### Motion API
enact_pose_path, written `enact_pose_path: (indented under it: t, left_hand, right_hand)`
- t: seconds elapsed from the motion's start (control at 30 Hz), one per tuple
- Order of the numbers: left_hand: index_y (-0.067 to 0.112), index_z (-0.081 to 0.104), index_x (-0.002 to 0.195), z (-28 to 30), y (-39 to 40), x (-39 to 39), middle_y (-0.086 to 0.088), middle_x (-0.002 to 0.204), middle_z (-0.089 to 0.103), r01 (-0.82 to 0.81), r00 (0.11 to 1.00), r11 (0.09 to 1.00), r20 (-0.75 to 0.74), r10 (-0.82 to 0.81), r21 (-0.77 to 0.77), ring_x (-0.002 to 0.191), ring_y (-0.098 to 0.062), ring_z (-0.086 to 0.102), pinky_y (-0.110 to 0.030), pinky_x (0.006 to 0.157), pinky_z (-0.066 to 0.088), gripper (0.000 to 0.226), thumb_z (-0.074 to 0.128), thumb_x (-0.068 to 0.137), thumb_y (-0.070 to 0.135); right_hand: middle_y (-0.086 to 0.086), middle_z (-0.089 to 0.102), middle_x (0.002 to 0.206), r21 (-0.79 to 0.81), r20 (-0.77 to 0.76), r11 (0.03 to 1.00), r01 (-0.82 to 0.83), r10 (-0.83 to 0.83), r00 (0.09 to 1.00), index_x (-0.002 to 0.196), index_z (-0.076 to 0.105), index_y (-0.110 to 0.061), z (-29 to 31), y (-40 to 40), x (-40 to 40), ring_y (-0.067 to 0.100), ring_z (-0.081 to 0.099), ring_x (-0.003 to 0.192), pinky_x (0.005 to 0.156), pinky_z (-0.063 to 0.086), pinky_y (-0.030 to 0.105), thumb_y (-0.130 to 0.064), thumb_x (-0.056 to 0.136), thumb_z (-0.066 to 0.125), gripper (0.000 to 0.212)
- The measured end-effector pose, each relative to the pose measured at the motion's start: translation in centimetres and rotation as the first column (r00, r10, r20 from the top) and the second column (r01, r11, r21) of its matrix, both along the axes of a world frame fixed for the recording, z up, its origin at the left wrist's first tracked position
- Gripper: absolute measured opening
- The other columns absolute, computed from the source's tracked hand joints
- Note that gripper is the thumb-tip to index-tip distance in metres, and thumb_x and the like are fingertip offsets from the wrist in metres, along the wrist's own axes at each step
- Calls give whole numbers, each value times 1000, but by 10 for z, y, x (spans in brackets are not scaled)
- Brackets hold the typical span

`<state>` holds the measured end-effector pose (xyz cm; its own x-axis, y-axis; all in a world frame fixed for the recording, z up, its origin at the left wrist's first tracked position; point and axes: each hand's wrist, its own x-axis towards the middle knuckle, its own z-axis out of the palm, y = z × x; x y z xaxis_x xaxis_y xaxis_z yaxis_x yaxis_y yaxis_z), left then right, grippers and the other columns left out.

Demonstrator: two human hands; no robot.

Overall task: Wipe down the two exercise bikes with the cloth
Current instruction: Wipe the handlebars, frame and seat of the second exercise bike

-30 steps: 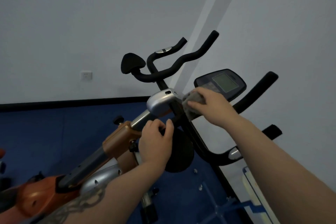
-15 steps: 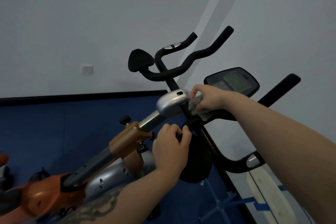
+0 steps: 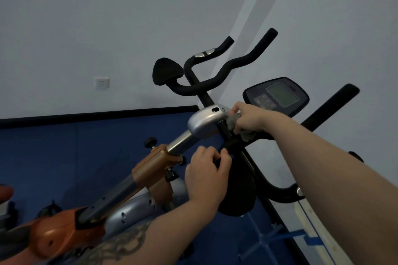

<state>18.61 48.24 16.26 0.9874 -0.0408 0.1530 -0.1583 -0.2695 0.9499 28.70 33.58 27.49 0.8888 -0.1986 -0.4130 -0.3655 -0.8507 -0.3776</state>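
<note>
Cloth at the handlebar stem of the near bike.

Nearest: left hand [image 3: 207, 175] curled round a black handlebar bar [image 3: 225, 147], just beside the black pad [image 3: 238, 189] hanging under it. Past that, right hand [image 3: 247, 117] pinching the grey cloth [image 3: 233, 121], bunched against the black stem [image 3: 224, 129] right beside the silver cap [image 3: 204, 123] of the orange-framed exercise bike [image 3: 150, 170]. Little room there (console [image 3: 276, 95] just behind the knuckles, a second handlebar [image 3: 224, 71] above and beyond). Open blue floor [image 3: 64, 157] to the left, bounded by a black skirting [image 3: 86, 115]; farther off, pale wall with a socket [image 3: 102, 83].
</note>
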Motion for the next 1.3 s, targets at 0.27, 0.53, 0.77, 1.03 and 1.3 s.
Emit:
enact_pose_path:
  t: [0.27, 0.53, 0.77, 1.03, 1.3]
  left_hand:
    - [26, 37, 63, -1, 0, 1, 5, 72, 42, -11, 999, 1000, 41, 10, 17, 68, -14, 47, -44, 67, 45, 36, 33, 86, 54]
    - [28, 38, 62, -3, -1, 1, 5, 71, 44, -25, 999, 1000, 26, 25, -15, 64, -10, 48, -39, 62, 44, 36, 39, 89, 51]
    - [22, 44, 64, 1, 0, -2, 4, 71, 46, -57, 998, 998, 23, 56, 26, 63, -12, 49, -39, 61, 44, 40, 37, 91, 50]
    - [24, 60, 83, 21, -10, 0, 7, 82, 55, -65, 825, 906, 533, -187, 418, 78, -14, 52, -35, 71, 41, 7, 55, 86, 29]
    - [25, 59, 87, 18, -13, 0, 10, 76, 58, -75, 859, 930, 497, -122, 359, 70, -11, 53, -34, 66, 44, 3, 58, 86, 22]
  right_hand:
    - [-11, 63, 101, 141, 502, 980, -140, 51, 863, 99, 51, -37, -34, 7, -74, 6, 62, 93, 78, 53, 30, -13, 82, 70, 35]
    - [-25, 64, 93, 61, 551, 998, 3, -36, 834, 103, 54, -49, -51, -4, -173, -10, 59, 87, 67, 46, 9, -33, 89, 65, 24]
    - [-13, 49, 79, -3, 360, 996, 92, -85, 929, 108, 34, -26, -58, 9, -127, 1, 48, 68, 54, 33, 23, -51, 99, 37, 27]
    - [7, 62, 100, -148, 225, 988, 39, -4, 974, 110, 37, -20, -54, -10, -138, 25, 60, 85, 76, 49, 41, -58, 96, 36, 40]
    - [-5, 55, 117, -382, 383, 914, -135, 289, 877, 133, 36, -35, -60, -12, -173, 18, 58, 93, 88, 41, 36, -42, 98, 42, 36]
